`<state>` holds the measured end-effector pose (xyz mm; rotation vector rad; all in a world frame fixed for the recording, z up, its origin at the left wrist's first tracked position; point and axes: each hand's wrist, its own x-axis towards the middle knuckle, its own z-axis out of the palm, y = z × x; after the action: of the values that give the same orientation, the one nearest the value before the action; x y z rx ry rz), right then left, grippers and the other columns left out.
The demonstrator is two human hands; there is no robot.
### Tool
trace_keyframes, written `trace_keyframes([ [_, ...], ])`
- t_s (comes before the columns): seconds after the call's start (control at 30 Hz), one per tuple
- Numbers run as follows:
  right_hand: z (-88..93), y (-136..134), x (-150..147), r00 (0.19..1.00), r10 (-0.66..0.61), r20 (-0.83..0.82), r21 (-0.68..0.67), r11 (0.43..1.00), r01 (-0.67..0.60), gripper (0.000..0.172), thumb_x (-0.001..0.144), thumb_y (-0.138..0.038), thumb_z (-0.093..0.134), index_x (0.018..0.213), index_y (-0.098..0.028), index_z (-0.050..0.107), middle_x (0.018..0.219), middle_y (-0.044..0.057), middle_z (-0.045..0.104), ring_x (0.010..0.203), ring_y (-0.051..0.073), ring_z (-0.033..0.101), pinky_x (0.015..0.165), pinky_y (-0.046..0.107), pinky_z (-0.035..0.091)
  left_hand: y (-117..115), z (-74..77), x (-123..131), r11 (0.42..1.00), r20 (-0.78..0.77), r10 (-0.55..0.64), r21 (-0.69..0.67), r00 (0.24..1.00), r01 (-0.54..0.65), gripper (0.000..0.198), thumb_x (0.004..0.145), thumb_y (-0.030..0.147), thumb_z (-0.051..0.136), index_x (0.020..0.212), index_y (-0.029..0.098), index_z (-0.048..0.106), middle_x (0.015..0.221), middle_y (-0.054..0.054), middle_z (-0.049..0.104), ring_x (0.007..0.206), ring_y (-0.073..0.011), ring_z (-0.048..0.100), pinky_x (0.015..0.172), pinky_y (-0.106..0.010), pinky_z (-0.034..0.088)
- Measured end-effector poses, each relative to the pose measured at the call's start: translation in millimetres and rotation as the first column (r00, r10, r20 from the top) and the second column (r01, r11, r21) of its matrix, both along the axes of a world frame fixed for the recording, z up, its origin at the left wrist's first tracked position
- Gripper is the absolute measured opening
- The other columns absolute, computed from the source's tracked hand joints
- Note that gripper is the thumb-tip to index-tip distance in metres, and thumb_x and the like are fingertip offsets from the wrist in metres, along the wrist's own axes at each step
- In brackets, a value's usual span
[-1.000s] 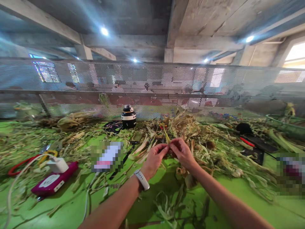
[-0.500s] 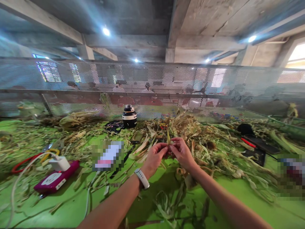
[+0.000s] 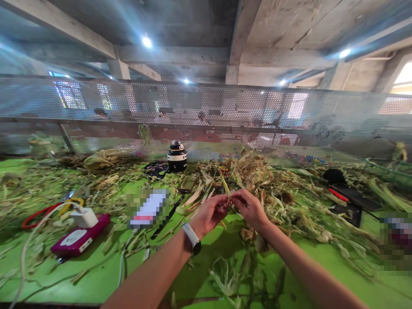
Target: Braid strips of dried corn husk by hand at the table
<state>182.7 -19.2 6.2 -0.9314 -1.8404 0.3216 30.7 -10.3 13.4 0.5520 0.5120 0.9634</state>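
Note:
My left hand (image 3: 210,213), with a white-strapped watch (image 3: 192,238) at its wrist, and my right hand (image 3: 249,209) meet in front of me above the green table. Their fingertips pinch the lower end of a pointed, yellow-green strip of corn husk (image 3: 224,182) whose tip sticks up and leans left. Fingers partly hide what lies at the pinch. Behind them spreads a heap of dry corn husks (image 3: 251,167). Below, a loose bundle of pale husk strips (image 3: 227,274) lies on the table.
A black bottle (image 3: 177,156) stands by a perforated metal screen (image 3: 206,103). At left are a magenta power bank (image 3: 80,236) with a white charger (image 3: 84,217), scissors with red and yellow handles (image 3: 41,216), and a blurred-out phone (image 3: 148,209). Dark items (image 3: 352,197) lie at right.
The husk tip has tilted left from nearly upright. My left wrist has turned, so the watch's dark face now shows. The whole view has shifted slightly.

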Motion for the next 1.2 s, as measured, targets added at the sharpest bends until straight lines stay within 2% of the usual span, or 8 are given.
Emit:
trace_keyframes([
  [0.17, -4.0, -1, -2, 0.997, -0.074, 0.038, 0.044, 0.996, 0.072, 0.012, 0.086, -0.026, 0.048, 0.080, -0.021, 0.057, 0.073, 0.002, 0.059, 0.068, 0.016, 0.057, 0.065, 0.026, 0.046, -3, -2.9, 2, 0.998, -0.016, 0.040, 0.048, 0.999, -0.039, 0.006, 0.065, 0.010, 0.068, 0.066, 0.011, 0.063, 0.058, 0.001, 0.059, 0.051, -0.0044, 0.051, 0.044, -0.013, 0.034],
  [0.3, -6.4, -1, -4, 0.993, -0.111, 0.031, -0.035, 0.993, 0.112, 0.011, 0.086, -0.028, 0.047, 0.080, -0.021, 0.053, 0.072, 0.002, 0.060, 0.065, 0.016, 0.058, 0.062, 0.027, 0.047, -8, -5.0, 4, 0.985, -0.108, 0.110, 0.147, 0.988, -0.094, 0.015, 0.061, 0.017, 0.073, 0.072, 0.013, 0.064, 0.065, -0.002, 0.065, 0.060, -0.0098, 0.058, 0.051, -0.018, 0.039],
  [0.43, -6.4, -1, -6, 0.995, -0.091, -0.043, -0.121, 0.989, 0.085, 0.012, 0.085, -0.032, 0.048, 0.081, -0.021, 0.049, 0.070, 0.002, 0.059, 0.062, 0.016, 0.059, 0.058, 0.027, 0.048, -11, -4.3, 5, 0.970, -0.171, 0.154, 0.215, 0.973, -0.116, 0.017, 0.062, 0.024, 0.073, 0.073, 0.015, 0.064, 0.065, -0.001, 0.064, 0.061, -0.0115, 0.058, 0.053, -0.020, 0.039],
  [0.63, -3.6, -3, -7, 0.987, -0.054, -0.151, -0.142, 0.989, 0.032, 0.021, 0.084, -0.032, 0.049, 0.100, -0.021, 0.041, 0.067, -0.003, 0.054, 0.057, 0.013, 0.057, 0.054, 0.025, 0.048, -15, -1.8, 6, 0.952, -0.232, 0.181, 0.284, 0.956, -0.111, 0.012, 0.063, 0.026, 0.070, 0.070, 0.018, 0.064, 0.064, -0.001, 0.062, 0.062, -0.0129, 0.056, 0.052, -0.022, 0.038],
  [0.9, -0.8, -1, -5, 0.986, -0.017, -0.166, -0.159, 0.987, -0.010, 0.017, 0.084, -0.032, 0.049, 0.096, -0.020, 0.044, 0.062, -0.004, 0.050, 0.054, 0.012, 0.053, 0.051, 0.023, 0.043, -14, -2.2, 4, 0.900, -0.314, 0.222, 0.431, 0.923, -0.069, 0.021, 0.063, 0.031, 0.072, 0.075, 0.015, 0.068, 0.070, -0.001, 0.063, 0.064, -0.0113, 0.054, 0.054, -0.020, 0.039],
  [1.07, -6.8, 2, -3, 0.981, -0.029, -0.194, -0.180, 0.984, -0.007, 0.019, 0.083, -0.032, 0.051, 0.097, -0.020, 0.045, 0.063, -0.004, 0.051, 0.054, 0.011, 0.051, 0.050, 0.023, 0.042, -12, -0.8, 5, 0.888, -0.325, 0.268, 0.448, 0.907, -0.101, 0.024, 0.058, 0.032, 0.076, 0.073, 0.014, 0.070, 0.062, 0.000, 0.062, 0.055, -0.0091, 0.048, 0.050, -0.020, 0.036],
  [1.2, -7.4, 0, -4, 0.971, 0.005, -0.239, -0.190, 0.980, -0.051, 0.019, 0.083, -0.033, 0.051, 0.097, -0.021, 0.044, 0.069, -0.002, 0.055, 0.060, 0.013, 0.057, 0.056, 0.024, 0.047, -10, -3.1, 6, 0.918, -0.240, 0.242, 0.370, 0.940, -0.142, 0.027, 0.055, 0.027, 0.079, 0.076, 0.014, 0.070, 0.069, -0.001, 0.066, 0.060, -0.0101, 0.055, 0.056, -0.021, 0.040],
])
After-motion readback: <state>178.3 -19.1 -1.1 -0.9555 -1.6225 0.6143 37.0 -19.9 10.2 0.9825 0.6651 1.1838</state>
